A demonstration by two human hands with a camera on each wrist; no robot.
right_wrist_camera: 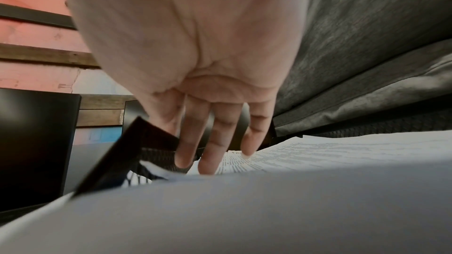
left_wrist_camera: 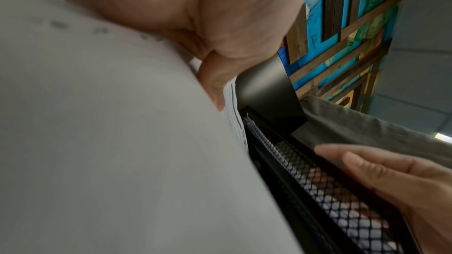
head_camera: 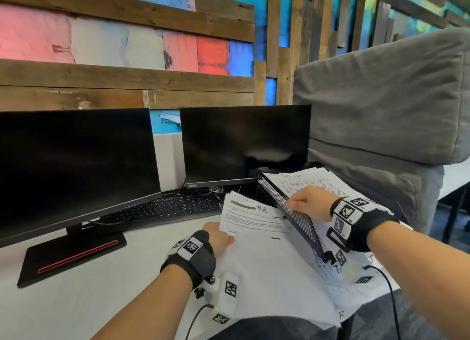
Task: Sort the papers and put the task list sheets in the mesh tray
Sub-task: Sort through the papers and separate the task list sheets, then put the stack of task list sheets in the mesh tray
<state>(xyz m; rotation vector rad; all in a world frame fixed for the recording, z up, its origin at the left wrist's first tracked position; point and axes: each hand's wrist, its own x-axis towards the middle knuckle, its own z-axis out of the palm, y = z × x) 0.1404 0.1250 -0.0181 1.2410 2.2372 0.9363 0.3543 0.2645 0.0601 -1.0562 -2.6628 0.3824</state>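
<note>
White table (head_camera: 76, 301), two dark monitors at 10 o'clock, paper sorting.
Right hand (head_camera: 309, 202) flat, fingers straight on task list sheets (head_camera: 302, 180) in mesh tray (head_camera: 287, 207) at 2 o'clock; left hand (head_camera: 216, 239) pinches H.R papers (head_camera: 254, 220).
</note>
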